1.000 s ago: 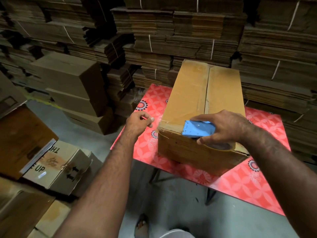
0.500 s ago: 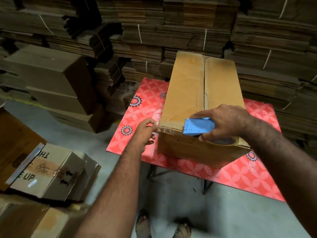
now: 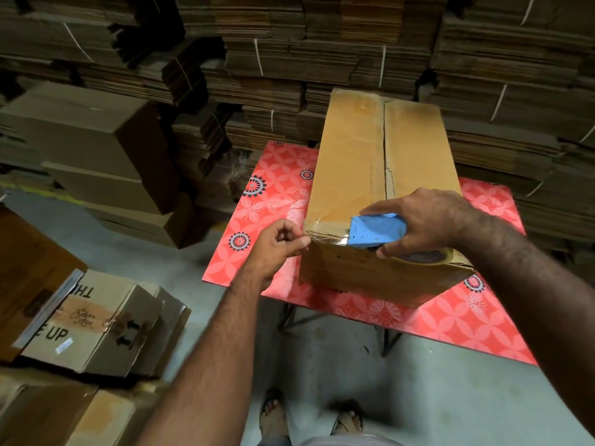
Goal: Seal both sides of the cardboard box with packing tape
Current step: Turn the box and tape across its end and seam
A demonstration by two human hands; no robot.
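Red patterned worktop (image 3: 277, 194) under your cardboard box (image 3: 380, 175), near edge overhanging tape strip (image 3: 325, 235), your left hand (image 3: 277, 243) grip pinching its end at the corner, right hand (image 3: 428, 220) grip clamped round blue tape dispenser (image 3: 375, 230), bare floor (image 3: 418, 397) beneath, stacked cardboard (image 3: 289, 59) close behind.

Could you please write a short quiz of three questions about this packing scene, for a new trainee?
1. True or false: the right hand holds the blue plastic tape dispenser at the near top edge of the long brown cardboard box.
2. What does the left hand pinch? A) a knife B) the free end of the clear packing tape at the box's near left corner C) a marker pen
3. Fill in: the box stands on a table with a ____ flower-patterned top.

Key:
1. True.
2. B.
3. Red.
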